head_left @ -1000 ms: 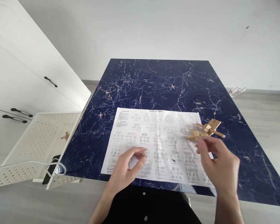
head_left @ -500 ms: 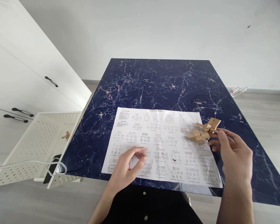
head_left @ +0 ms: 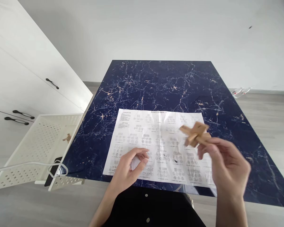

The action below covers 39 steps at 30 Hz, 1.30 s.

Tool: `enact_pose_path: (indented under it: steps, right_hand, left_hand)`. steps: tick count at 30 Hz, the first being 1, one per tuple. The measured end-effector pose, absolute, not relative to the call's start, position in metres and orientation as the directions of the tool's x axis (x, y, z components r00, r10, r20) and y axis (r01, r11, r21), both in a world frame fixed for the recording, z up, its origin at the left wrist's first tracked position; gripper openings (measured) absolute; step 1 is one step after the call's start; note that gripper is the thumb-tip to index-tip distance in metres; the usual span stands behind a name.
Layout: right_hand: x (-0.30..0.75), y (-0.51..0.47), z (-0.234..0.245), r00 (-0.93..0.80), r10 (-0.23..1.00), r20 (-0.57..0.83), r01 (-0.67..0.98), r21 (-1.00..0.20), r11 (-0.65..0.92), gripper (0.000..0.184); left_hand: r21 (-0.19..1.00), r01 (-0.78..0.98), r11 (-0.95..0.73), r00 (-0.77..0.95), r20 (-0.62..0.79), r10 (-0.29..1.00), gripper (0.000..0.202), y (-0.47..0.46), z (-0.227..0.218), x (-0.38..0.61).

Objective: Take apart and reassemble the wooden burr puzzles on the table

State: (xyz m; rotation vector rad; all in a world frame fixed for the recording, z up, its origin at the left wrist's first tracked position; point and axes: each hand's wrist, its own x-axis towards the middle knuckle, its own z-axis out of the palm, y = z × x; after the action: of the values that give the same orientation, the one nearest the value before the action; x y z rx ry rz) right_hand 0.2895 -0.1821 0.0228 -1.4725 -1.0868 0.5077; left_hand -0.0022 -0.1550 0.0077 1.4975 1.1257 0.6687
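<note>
A wooden interlocking puzzle (head_left: 196,134) of crossed light-brown bars is held up over the right part of the printed sheet (head_left: 153,132). My right hand (head_left: 227,164) pinches it by one bar between thumb and fingers; the puzzle is a little blurred. Resting on the sheet's lower left, my left hand (head_left: 129,170) has its fingers loosely curved, thumb and index tips apart, and nothing shows between them. Rows of small diagrams cover the white, creased sheet, which lies near the table's front edge.
The sheet lies on a dark blue marbled table (head_left: 151,85). To the left stands a white perforated bin (head_left: 41,135), with another small wooden piece (head_left: 67,138) inside and a white cable (head_left: 30,164) across it. White cabinets (head_left: 35,69) with black handles are beyond.
My right hand has moved left with the wooden puzzle, which has turned and now sits further over the sheet. My left hand stays where it was.
</note>
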Motion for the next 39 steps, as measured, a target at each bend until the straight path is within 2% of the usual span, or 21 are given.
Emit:
enact_pose_path:
  steps: [2, 5, 8, 11, 15, 18, 21, 27, 31, 35, 37, 39]
  right_hand:
    - [0.275, -0.188, 0.021, 0.213, 0.96, 0.179, 0.212, -0.968, 0.133, 0.014]
    - [0.249, -0.192, 0.019, -0.03, 0.998, 0.053, 0.093, -0.994, 0.055, 0.015]
    - [0.226, -0.196, 0.018, -0.16, 0.987, -0.022, -0.038, -0.999, -0.028, 0.017]
    - [0.214, -0.199, 0.017, -0.248, 0.967, -0.063, -0.158, -0.982, -0.105, 0.016]
    - [0.209, -0.199, 0.018, -0.285, 0.956, -0.076, -0.26, -0.953, -0.153, 0.015]
    - [0.207, -0.198, 0.018, -0.278, 0.958, -0.073, -0.257, -0.955, -0.148, 0.016]
    - [0.205, -0.197, 0.017, -0.249, 0.967, -0.056, -0.237, -0.965, -0.116, 0.016]
    - [0.205, -0.196, 0.014, -0.232, 0.972, -0.041, -0.182, -0.98, -0.084, 0.017]
    - [0.202, -0.194, 0.014, -0.223, 0.975, -0.012, -0.146, -0.988, -0.045, 0.019]
    - [0.196, -0.192, 0.014, -0.111, 0.992, 0.052, -0.045, -0.998, 0.047, 0.033]
    - [0.193, -0.19, 0.014, -0.108, 0.992, 0.063, 0.019, -0.998, 0.065, 0.031]
    - [0.19, -0.19, 0.013, -0.182, 0.983, 0.028, 0.085, -0.995, 0.045, 0.023]
  left_hand:
    - [0.974, 0.228, 0.01, 0.393, -0.101, 0.914, 0.047, -0.155, 0.006, -0.003]
    - [0.992, 0.118, -0.036, 0.402, -0.015, 0.916, 0.086, -0.155, 0.003, -0.006]
    - [1.0, 0.025, -0.008, 0.463, -0.005, 0.887, 0.112, -0.156, 0.004, -0.011]
    - [0.997, -0.051, 0.061, 0.544, -0.024, 0.839, 0.124, -0.156, 0.005, -0.017]
    - [0.992, -0.081, 0.093, 0.583, -0.029, 0.812, 0.111, -0.156, 0.005, -0.019]
    - [0.996, -0.069, 0.05, 0.56, -0.003, 0.829, 0.095, -0.155, 0.003, -0.017]
    - [0.996, -0.08, 0.025, 0.545, 0.023, 0.838, 0.089, -0.155, 0.001, -0.016]
    - [0.995, -0.097, 0.026, 0.529, 0.029, 0.848, 0.084, -0.154, 0.002, -0.015]
    - [0.989, -0.111, 0.094, 0.528, -0.022, 0.849, 0.086, -0.155, 0.004, -0.014]
    - [0.984, -0.131, 0.118, 0.463, -0.044, 0.885, 0.087, -0.154, 0.002, -0.015]
    - [0.983, -0.157, 0.1, 0.397, -0.03, 0.917, 0.082, -0.153, 0.0, -0.016]
    - [0.981, -0.169, 0.092, 0.356, -0.026, 0.934, 0.078, -0.153, -0.002, -0.017]
